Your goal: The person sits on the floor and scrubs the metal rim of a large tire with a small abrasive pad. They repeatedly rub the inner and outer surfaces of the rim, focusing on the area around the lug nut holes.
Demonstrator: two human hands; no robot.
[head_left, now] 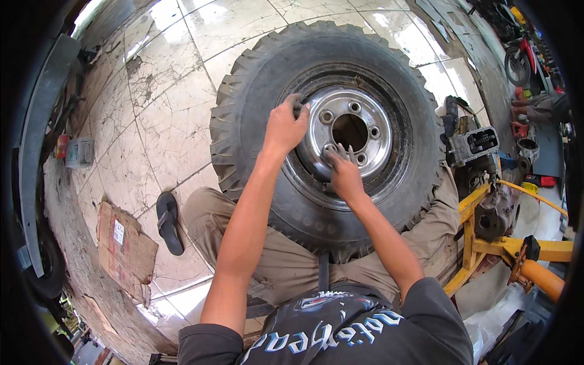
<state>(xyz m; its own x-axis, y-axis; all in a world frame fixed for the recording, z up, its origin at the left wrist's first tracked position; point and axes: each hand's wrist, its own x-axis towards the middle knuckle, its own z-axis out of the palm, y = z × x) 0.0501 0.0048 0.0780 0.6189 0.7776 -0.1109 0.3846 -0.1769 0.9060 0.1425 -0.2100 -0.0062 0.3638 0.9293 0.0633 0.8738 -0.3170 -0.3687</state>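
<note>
A large knobbly tyre (252,109) lies flat in front of me between my legs, around a shiny metal wheel rim (380,115) with a round centre hole and several bolt holes. At the rim's upper left edge is my left hand (285,125). Its fingers are curled in, with something dark between thumb and fingers that I cannot make out. My right hand (347,176) rests on the lower left part of the rim, beside a bolt hole and the centre hole. Its blackened fingers are stretched out and slightly apart; their undersides are hidden.
A black flip-flop (170,223) and a torn piece of cardboard (125,246) lie on the cracked tile floor (173,109) at the left. To the right stand a grey metal casing (474,145) and a yellow metal frame (469,243). A red motorcycle (526,58) is farther off at the upper right.
</note>
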